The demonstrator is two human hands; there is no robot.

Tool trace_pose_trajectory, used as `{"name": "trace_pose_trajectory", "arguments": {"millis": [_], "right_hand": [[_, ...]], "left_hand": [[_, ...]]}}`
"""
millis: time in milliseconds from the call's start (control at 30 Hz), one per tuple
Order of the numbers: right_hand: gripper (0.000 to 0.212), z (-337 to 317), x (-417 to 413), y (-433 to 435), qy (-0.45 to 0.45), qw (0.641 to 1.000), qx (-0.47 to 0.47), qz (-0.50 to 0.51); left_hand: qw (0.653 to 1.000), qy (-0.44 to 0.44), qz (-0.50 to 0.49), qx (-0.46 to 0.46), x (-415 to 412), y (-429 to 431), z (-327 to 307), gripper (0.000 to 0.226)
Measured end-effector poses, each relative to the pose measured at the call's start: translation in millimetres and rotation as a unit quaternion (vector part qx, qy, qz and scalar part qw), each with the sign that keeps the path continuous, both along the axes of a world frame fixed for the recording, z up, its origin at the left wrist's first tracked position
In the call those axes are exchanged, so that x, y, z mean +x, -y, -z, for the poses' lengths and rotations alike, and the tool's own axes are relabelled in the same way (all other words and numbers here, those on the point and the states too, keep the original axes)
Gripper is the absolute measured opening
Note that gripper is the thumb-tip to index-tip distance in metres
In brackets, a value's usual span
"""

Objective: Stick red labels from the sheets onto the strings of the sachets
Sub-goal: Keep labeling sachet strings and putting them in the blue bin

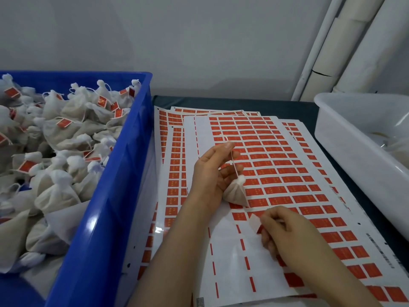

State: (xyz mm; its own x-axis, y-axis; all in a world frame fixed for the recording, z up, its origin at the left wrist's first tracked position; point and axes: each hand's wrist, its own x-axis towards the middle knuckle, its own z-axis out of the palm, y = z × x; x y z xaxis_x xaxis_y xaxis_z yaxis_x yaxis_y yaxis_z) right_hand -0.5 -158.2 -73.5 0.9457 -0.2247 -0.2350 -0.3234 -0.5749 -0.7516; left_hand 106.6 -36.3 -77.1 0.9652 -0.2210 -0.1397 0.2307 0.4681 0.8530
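My left hand (212, 171) is raised over the label sheets and pinches the white string (234, 162) of a small beige sachet (236, 193), which hangs below my fingers. Lower down, my right hand (287, 233) rests on the top sheet of red labels (276, 165), its fingertips pinching a red label (260, 229) at a lifted corner of the backing. Several sheets lie overlapped under the top one.
A blue crate (124, 173) on the left is full of sachets, many with red labels on their strings. A white plastic tub (345, 138) stands at the right on the dark table (305, 109). White pipes (321, 63) run up the wall behind.
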Motion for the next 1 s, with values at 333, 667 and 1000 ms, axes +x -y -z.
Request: {"name": "trace_pose_trajectory", "arguments": {"millis": [333,667,1000], "right_hand": [[0.023,-17.6,-0.1,51.4,0.078,0.993,0.062,0.071],[0.027,-61.7,65.5,42.5,0.28,0.95,0.12,0.066],[0.012,-23.1,100.5,19.3,0.3,0.91,0.28,0.054]], "left_hand": [[1.0,0.006,0.022,0.016,-3.6,-3.7,-9.3,0.018],[0.998,0.034,0.043,0.043,-10.2,3.4,-16.3,0.02],[0.998,0.037,-0.01,0.054,-8.0,7.3,-15.4,0.035]]}}
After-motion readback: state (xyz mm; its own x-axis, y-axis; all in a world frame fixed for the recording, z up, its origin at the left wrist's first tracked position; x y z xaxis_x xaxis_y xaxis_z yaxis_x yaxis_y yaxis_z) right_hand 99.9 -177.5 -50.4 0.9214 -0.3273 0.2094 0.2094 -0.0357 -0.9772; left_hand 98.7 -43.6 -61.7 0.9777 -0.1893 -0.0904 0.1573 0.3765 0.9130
